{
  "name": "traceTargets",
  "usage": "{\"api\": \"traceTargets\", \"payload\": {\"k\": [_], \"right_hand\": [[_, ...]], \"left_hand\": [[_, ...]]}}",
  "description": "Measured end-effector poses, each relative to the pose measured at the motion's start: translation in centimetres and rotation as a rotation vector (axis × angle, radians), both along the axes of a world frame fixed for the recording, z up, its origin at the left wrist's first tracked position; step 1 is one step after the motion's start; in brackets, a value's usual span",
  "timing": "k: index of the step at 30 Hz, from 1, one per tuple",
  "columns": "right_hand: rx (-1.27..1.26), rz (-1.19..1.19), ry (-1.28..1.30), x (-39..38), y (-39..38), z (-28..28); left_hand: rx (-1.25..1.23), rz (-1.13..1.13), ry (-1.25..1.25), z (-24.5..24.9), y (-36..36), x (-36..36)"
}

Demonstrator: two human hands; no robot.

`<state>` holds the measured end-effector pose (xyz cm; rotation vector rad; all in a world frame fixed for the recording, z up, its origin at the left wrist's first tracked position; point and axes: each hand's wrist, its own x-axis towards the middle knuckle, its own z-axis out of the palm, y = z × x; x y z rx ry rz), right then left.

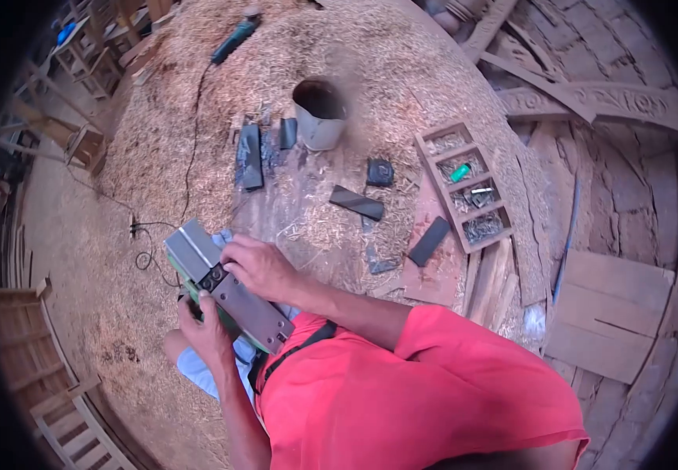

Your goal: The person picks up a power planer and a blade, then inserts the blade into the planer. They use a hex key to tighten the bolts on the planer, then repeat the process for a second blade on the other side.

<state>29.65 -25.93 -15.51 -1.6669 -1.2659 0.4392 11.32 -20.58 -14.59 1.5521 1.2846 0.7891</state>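
Observation:
An electric planer [249,309] with a green body lies sole-up across my lap, its flat metal plates and dark cutter slot facing me. My left hand [207,333] grips its near side, fingers round the green housing and thumb by the slot. Curled over the other side, my right hand [259,268] has its fingertips pressed together at the cutter slot. Whether a small part or tool sits in those fingertips is hidden.
Wood shavings cover the ground. Ahead lie a bucket [321,125], dark sharpening-stone-like blocks [252,157] and a green power tool [235,39] with its cord. At right are a compartmented wooden tray [442,166] of small hardware, carved wood [629,102] and cardboard [609,313].

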Motion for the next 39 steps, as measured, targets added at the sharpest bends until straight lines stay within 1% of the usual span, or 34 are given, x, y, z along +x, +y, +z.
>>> {"api": "traceTargets", "payload": {"k": [4,7,11,16,17,18,19,20,21,22,23,24,27,30,35,36,38,39], "right_hand": [[-0.014,0.001,0.068,0.3,0.2,0.2],[-0.011,-0.011,0.051,0.2,0.4,-0.4],[-0.004,0.003,0.035,0.1,0.2,-0.6],[-0.003,0.012,0.06,1.0,0.3,-0.3],[0.01,0.031,0.064,0.8,0.2,-0.4],[0.023,0.042,0.047,0.8,0.2,-1.2],[0.038,0.055,0.032,1.0,0.4,-1.8],[-0.015,0.059,0.044,1.3,0.5,-1.1],[-0.069,0.055,0.048,1.6,0.5,-0.2],[-0.039,0.068,0.042,1.4,0.2,0.3],[-0.009,0.072,0.035,1.3,0.0,0.6],[0.018,0.068,0.028,1.2,0.0,0.8],[-0.106,0.091,0.051,1.8,0.1,0.9],[-0.005,0.098,0.021,1.5,0.2,0.8],[-0.037,0.094,0.009,1.5,0.1,1.0],[-0.04,0.089,0.005,1.4,0.1,1.1],[0.001,0.096,-0.026,1.4,0.2,0.9],[0.018,0.099,-0.042,1.4,0.2,0.8]], "left_hand": [[-0.015,0.023,0.013,0.2,0.2,-0.1],[-0.043,0.009,-0.03,-0.1,0.1,0.2],[-0.023,-0.027,0.013,-0.6,0.5,-0.3],[-0.049,0.012,0.019,-0.1,0.3,0.4],[0.041,-0.013,0.064,-0.5,0.3,0.1],[-0.006,0.014,0.016,0.2,0.0,0.6],[0.008,-0.004,0.104,0.1,0.2,0.1],[0.054,0.01,0.117,0.1,0.1,0.2],[0.049,0.011,0.108,0.2,0.1,0.3],[0.026,0.029,0.128,-1.3,0.3,-0.2],[0.043,0.057,0.165,-1.5,0.2,-0.3],[0.056,0.078,0.201,-1.2,-0.1,0.0],[0.015,0.086,0.24,1.0,-0.5,0.6],[0.002,0.087,0.217,1.0,-0.6,0.7],[0.005,0.083,0.232,0.9,-0.6,0.6],[0.044,0.072,0.227,0.7,-0.5,0.5],[0.12,0.052,0.219,0.0,-0.5,0.4],[0.084,0.059,0.216,0.3,-0.5,0.5]]}}
